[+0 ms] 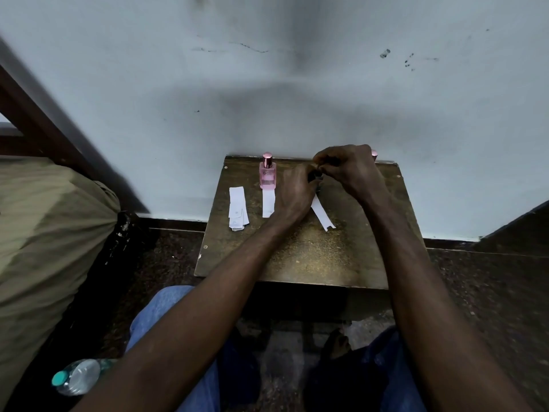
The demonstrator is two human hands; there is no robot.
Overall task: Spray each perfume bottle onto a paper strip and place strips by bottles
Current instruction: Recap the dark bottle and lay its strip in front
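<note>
Both hands meet at the far edge of the small wooden tabletop (297, 257), close to the wall. The left hand (292, 193) is curled around a small dark object (315, 176), apparently a dark bottle, though only a sliver shows between the hands. The right hand (349, 171) comes over from the other side, its fingers (323, 162) bunched and pinched at the top of that same dark object (whether they grip a cap or press a nozzle cannot be told).

Just left of the left hand's fingers stands a pink perfume bottle (268, 175), upright, with a rose-coloured cap, and a white paper strip (268, 205) lies touching its near side. Further left, near the tabletop's edge, sits a small stack of spare strips (237, 211). Below the joined hands another strip (322, 214) lies at a slant, its upper end hidden beneath them. Behind the right hand a pink cap (374, 154) of another bottle peeks out.

On the floor to the person's left lies a plastic water bottle (77, 376).
</note>
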